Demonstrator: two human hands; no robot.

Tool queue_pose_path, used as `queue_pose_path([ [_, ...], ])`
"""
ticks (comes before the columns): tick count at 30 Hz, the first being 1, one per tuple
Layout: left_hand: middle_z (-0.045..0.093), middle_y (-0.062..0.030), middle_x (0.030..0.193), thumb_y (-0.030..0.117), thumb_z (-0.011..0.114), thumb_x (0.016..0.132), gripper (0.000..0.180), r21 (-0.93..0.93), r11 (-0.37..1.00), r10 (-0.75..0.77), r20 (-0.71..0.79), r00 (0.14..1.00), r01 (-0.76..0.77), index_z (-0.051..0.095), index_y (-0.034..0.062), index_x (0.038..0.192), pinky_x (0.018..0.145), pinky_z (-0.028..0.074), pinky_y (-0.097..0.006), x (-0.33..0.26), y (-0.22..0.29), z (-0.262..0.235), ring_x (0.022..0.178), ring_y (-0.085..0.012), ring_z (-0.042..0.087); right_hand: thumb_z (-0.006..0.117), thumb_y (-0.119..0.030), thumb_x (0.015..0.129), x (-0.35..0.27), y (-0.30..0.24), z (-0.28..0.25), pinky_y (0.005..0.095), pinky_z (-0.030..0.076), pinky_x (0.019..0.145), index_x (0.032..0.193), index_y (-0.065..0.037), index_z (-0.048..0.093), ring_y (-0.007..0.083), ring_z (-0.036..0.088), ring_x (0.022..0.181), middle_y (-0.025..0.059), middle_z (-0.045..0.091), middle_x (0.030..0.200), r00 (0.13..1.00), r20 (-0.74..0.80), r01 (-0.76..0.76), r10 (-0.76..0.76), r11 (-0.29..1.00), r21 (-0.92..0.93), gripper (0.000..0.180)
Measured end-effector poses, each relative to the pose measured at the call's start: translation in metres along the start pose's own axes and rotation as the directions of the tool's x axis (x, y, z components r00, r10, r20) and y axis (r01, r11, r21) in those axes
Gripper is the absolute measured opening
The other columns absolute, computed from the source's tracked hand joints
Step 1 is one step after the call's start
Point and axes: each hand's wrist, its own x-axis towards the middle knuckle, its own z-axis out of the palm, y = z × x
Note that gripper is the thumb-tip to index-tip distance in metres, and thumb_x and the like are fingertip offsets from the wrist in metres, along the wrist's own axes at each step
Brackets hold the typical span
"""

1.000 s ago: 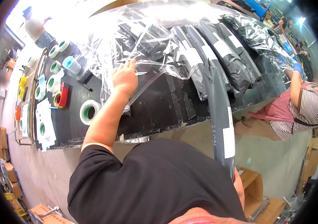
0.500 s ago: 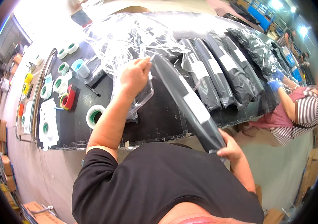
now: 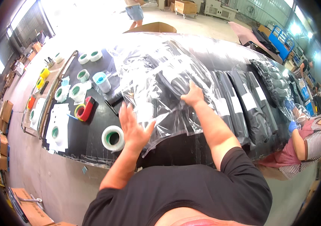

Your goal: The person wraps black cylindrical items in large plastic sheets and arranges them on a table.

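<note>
A large clear plastic bag [image 3: 151,122] lies crumpled across the middle of the table, with dark packages showing through it. My left hand [image 3: 133,128] is open over the bag's near left part, fingers spread and thumb apart. At the near end of a long black package [image 3: 173,81] with a white label, my right hand [image 3: 194,96] is closed, thumb and fingers against it. Much of that package lies under or inside the shiny film; glare hides which. Beside my right forearm, several similar black packages [image 3: 248,101] with white labels lie side by side.
A tape roll [image 3: 113,138] stands near the table's front edge. Further left are a red tape dispenser [image 3: 89,108], a light blue roll [image 3: 101,82], more tape rolls and white paper sheets [image 3: 57,130]. At the right, a co-worker's blue-gloved hand [image 3: 292,126] is by plastic-wrapped goods.
The black package has moved from a slant in front of my body up to the clear bag. My right hand went forward with it; my left hand let go of the bag's edge and opened.
</note>
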Motion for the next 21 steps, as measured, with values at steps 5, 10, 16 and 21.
queue_pose_path([
  [5,0.062,-0.0123,0.098,0.011,0.069,0.081,0.057,-0.375,0.088,-0.463,0.805,0.371,0.923,0.041,-0.0055,0.128,0.073,0.049,-0.031,-0.042,-0.039,0.002,0.084,-0.0184,0.061,0.079,-0.049,0.06,-0.033,-0.027,0.033,0.0487,0.014,0.113,0.148,-0.008,0.012,0.0422,0.01,0.139,0.0235,0.01,0.151,0.993,-0.103,-0.074,0.063,0.992,-0.106,0.118],
  [10,0.062,-0.0065,0.087,0.005,0.066,0.083,0.032,-0.288,0.009,-0.204,0.937,0.283,0.958,0.056,0.0006,0.113,0.068,0.048,-0.029,-0.041,-0.051,0.003,0.073,-0.0142,0.059,0.084,-0.052,0.054,0.007,-0.001,0.068,0.0533,0.009,0.113,0.148,-0.009,-0.007,0.0515,0.002,0.138,0.0331,-0.001,0.149,0.967,-0.159,-0.2,0.198,0.98,-0.002,0.138],
  [16,0.063,-0.0057,0.09,0.004,0.063,0.086,0.033,-0.231,0.023,-0.149,0.961,0.232,0.973,0.053,-0.0011,0.117,0.071,0.049,-0.027,-0.041,-0.084,-0.011,0.077,-0.0125,0.059,0.087,-0.053,0.047,0.109,0.007,0.111,0.0551,0.013,0.111,0.146,-0.001,-0.007,0.0549,0.011,0.135,0.0413,0.006,0.144,0.894,-0.43,-0.105,0.128,0.992,0.075,0.146],
  [21,0.064,-0.0054,0.087,0.002,0.065,0.085,0.031,-0.144,0.071,-0.178,0.972,0.155,0.987,0.056,0.0005,0.114,0.067,0.049,-0.026,-0.025,-0.072,-0.011,0.075,-0.0138,0.061,0.081,-0.048,0.057,0.187,-0.014,0.137,0.0493,0.009,0.115,0.145,0.007,0.007,0.0436,0.012,0.139,0.0309,0.014,0.149,0.918,-0.346,-0.097,0.195,0.955,0.282,0.127],
])
